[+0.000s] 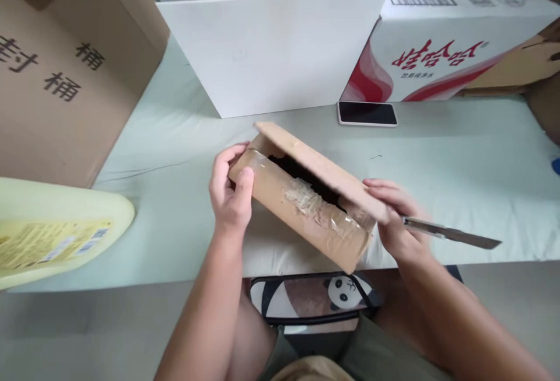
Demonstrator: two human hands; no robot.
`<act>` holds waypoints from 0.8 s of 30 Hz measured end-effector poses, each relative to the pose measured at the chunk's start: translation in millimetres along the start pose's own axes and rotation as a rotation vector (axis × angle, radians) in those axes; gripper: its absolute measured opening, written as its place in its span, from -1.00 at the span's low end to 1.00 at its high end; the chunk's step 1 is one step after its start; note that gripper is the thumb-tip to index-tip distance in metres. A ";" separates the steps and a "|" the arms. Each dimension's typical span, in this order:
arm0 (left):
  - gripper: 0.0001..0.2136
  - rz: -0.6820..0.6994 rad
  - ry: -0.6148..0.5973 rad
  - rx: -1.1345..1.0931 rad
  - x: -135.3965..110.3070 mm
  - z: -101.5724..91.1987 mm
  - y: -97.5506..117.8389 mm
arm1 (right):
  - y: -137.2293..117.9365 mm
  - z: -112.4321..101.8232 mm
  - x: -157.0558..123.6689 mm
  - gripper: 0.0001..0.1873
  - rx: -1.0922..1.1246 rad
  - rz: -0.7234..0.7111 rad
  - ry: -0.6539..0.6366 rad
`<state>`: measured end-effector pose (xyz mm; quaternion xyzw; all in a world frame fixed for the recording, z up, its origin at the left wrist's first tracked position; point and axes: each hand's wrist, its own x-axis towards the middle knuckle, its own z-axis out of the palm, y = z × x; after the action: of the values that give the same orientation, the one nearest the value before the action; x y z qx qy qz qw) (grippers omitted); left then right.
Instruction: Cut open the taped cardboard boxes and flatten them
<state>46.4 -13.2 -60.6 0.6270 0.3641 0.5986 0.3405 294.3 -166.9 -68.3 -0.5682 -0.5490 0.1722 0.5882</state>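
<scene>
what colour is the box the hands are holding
The box is plain brown, with crumpled clear tape on it; the head view shows it best.

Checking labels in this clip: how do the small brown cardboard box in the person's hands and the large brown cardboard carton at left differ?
The small brown cardboard box is much smaller than the large brown cardboard carton. The left hand and right hand hold the box slanted; the carton rests on pale green cloth. The box carries crumpled clear tape; the carton shows dark characters. Both are brown.

Left fingers (pixel 220 166) and right fingers (pixel 391 193) curl, forearms (pixel 214 293) converging.
</scene>
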 end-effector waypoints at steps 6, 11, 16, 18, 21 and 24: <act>-0.60 0.059 -0.014 0.024 5.4 8.7 -10.7 | 10.1 -11.9 -10.8 -0.71 0.165 0.029 -0.125; -0.55 0.048 0.009 -0.006 5.9 7.5 -17.8 | 12.0 -7.7 -13.8 -0.69 0.224 -0.007 -0.135; -0.54 0.025 0.021 -0.033 6.6 6.8 -17.0 | 16.7 -3.1 -17.0 -0.66 0.229 -0.018 -0.169; -0.57 0.035 0.017 -0.005 7.4 8.2 -11.7 | 17.3 -2.0 -17.7 -0.68 0.209 0.005 -0.158; -0.57 0.020 0.001 0.064 8.8 10.3 -1.9 | 16.3 -1.3 -16.7 -0.70 0.189 0.006 -0.156; -0.57 -0.027 -0.014 0.080 10.1 9.8 4.0 | 14.0 -1.2 -14.1 -0.72 0.204 -0.037 -0.176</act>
<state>56.6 -6.4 -52.7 0.6393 0.3936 0.5747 0.3258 296.5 -175.0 -86.4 -0.4779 -0.5885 0.2655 0.5956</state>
